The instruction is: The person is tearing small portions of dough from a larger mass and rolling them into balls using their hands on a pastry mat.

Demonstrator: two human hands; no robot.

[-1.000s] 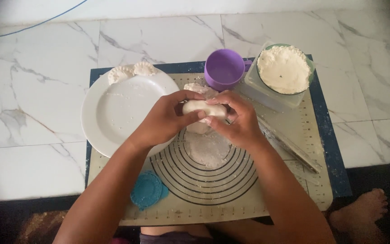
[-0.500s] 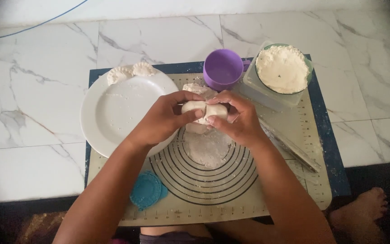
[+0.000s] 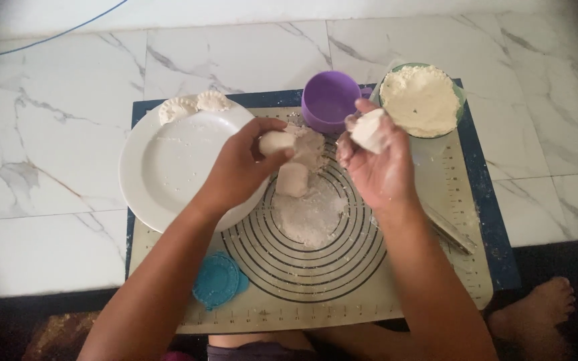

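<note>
While the left hand (image 3: 245, 167) pinched a small dough ball (image 3: 277, 142) in closed fingertips, the right hand (image 3: 377, 164) gripped another dough piece (image 3: 369, 129), well apart. Below between them lay a dough lump (image 3: 294, 179) on the floured mat (image 3: 316, 267), white plate (image 3: 168, 167) left.

No packages, labels, signs or screens.

I saw a home floor used for cooking: white marble tiles (image 3: 55, 167) at frame left, a ringed baking mat (image 3: 316, 294) centre, a flour bowl (image 3: 421, 100) upper right.
</note>
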